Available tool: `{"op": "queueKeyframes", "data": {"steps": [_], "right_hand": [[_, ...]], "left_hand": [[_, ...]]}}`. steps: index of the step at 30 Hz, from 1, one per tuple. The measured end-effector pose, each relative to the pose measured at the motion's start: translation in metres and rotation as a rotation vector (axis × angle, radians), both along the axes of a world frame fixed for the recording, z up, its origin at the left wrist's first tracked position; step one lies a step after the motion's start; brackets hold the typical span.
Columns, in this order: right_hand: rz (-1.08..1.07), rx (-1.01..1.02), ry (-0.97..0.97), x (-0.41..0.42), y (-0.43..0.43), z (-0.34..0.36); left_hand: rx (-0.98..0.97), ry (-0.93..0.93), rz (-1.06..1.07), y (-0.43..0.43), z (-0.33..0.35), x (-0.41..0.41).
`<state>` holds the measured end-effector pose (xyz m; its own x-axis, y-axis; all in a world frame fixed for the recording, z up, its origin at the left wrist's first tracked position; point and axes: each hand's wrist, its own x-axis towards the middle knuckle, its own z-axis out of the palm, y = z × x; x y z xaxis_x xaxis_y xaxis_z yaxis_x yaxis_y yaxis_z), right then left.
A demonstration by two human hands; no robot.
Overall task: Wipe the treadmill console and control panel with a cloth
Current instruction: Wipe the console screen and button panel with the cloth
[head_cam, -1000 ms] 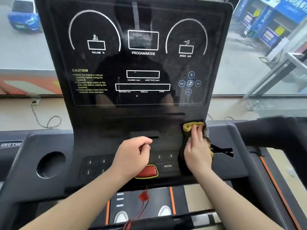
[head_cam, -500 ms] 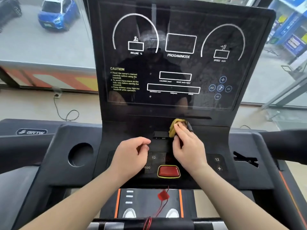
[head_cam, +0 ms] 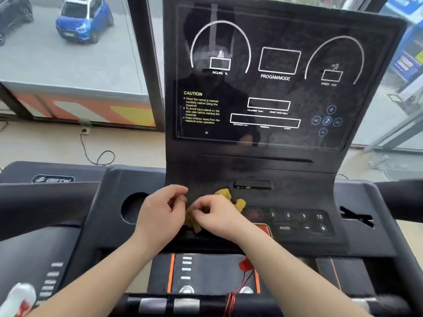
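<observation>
Now yellow cloth (head_cam: 229,197) bunched between both hands (head_cam: 190,213), on control panel (head_cam: 297,221)

The right hand (head_cam: 219,216) covers most of the yellow cloth (head_cam: 231,199) and the left part of the red stop button (head_cam: 263,228), and the left hand (head_cam: 160,213) hides the keys on that side of the control panel (head_cam: 297,221). A white object (head_cam: 17,298) at the lower left corner is blurred and cut by the edge. The small labels under the console screen's (head_cam: 274,88) lower boxes are too smeared to read.
</observation>
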<state>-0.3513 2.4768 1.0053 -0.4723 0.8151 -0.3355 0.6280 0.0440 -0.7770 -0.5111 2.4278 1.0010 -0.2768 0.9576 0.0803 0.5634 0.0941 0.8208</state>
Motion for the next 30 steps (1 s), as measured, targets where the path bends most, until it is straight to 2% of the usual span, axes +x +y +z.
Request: {"op": "queueKeyframes", "data": {"steps": [3,5,7,9,13,17,21,25,28,30], "right_hand": [[-0.048,-0.002,-0.102,0.03,-0.016,0.004],[-0.26,-0.024,-0.064,0.055,-0.021,0.015],[-0.616,-0.089,0.187,0.083,-0.025,0.035],[-0.851,-0.147,0.456,0.108,-0.029,0.057],[-0.912,-0.289,0.762,0.147,-0.055,0.083],[-0.973,-0.263,0.943,0.196,-0.094,0.091],[-1.074,-0.061,0.88,0.26,-0.146,0.09],[-1.168,-0.065,0.714,0.339,-0.217,0.083],[-1.222,-0.064,0.559,0.4,-0.277,0.073],[-1.232,-0.078,0.535,0.429,-0.315,0.07]], "left_hand": [[-0.039,-0.047,-0.075,-0.004,-0.007,0.015],[-0.041,-0.071,-0.155,-0.004,-0.004,0.033],[-0.044,-0.103,-0.266,-0.003,0.002,0.058],[-0.073,-0.165,-0.408,-0.005,0.013,0.088],[-0.149,-0.402,-0.653,-0.021,0.042,0.151],[-0.172,-0.507,-0.637,-0.039,0.056,0.213],[-0.23,-0.526,-0.593,-0.071,0.056,0.282],[-0.324,-0.587,-0.597,-0.118,0.062,0.365],[-0.309,-0.536,-0.692,-0.157,0.071,0.432],[-0.297,-0.514,-0.774,-0.18,0.077,0.466]]}}
